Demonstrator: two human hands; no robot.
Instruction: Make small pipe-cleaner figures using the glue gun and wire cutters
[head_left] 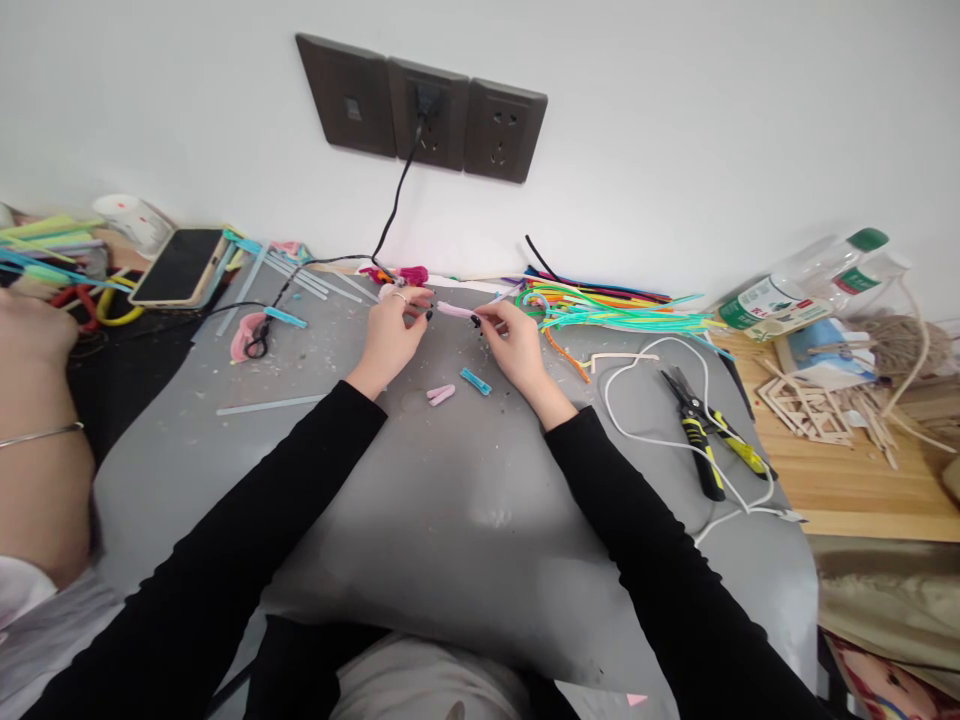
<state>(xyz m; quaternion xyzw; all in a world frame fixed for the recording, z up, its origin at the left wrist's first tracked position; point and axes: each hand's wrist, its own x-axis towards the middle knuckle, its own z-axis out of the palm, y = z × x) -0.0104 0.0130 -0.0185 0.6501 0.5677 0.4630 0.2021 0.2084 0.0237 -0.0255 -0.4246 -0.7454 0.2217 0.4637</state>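
Observation:
A short, fuzzy pale pink strip (456, 311), which looks like pipe cleaner, lies level between my two hands above the grey mat (420, 500). My right hand (514, 350) pinches its right end between thumb and fingers. Just off the left end is my left hand (391, 335), its thumb and fingertips apart and a ring on one finger. Below them on the mat lie a folded pale pink piece (441, 394) and a small blue clip (475, 381). Magenta fuzzy pieces (409, 275) sit behind my left hand.
Colourful pipe cleaners (630, 318) lie along the wall. Yellow-black pliers (701, 440) and a white cable (622, 420) are at right, near plastic bottles (780, 300). At left are a phone (182, 266), a black cord (397, 200) and another person's arm (45, 440).

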